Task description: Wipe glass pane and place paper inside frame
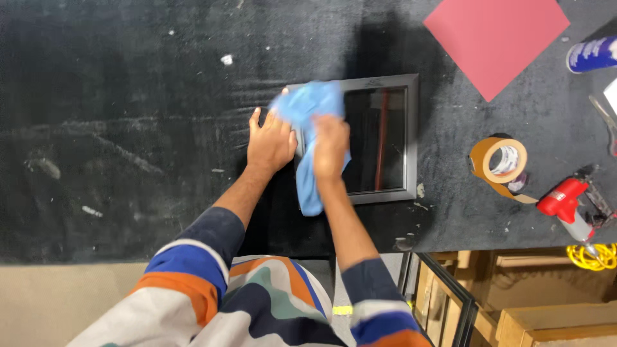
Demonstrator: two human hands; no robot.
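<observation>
A grey picture frame (411, 138) with dark glass lies flat on the black carpeted table (128, 128). My right hand (330, 146) is shut on a light blue cloth (308, 106) and presses it onto the left part of the glass. The cloth hangs past the frame's near edge. My left hand (271, 141) lies flat with spread fingers on the frame's left edge, next to the cloth.
A red paper sheet (495, 35) lies at the back right. To the right are a roll of brown tape (500, 160), a red tool (569, 200), a yellow coiled cord (591, 255) and a blue can (592, 53). Wooden frames (514, 302) stand below the table edge.
</observation>
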